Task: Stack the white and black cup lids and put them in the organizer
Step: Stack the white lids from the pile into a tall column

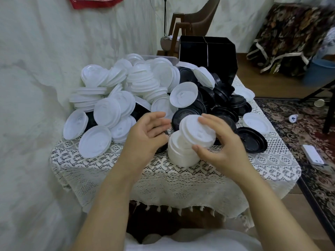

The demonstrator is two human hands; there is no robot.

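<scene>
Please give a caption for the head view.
Right hand holds a tilted white lid atop the stack; left hand open.

The person wears a white garment (195, 240), which shows at the lower edge. The left arm (108, 196) and the right arm (262, 196) are bare along their whole visible length.

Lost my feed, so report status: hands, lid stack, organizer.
Left hand open beside white stack. Right hand pinches top white lid, tilted on stack. Organizer at rear, loose lid pile in between.
</scene>
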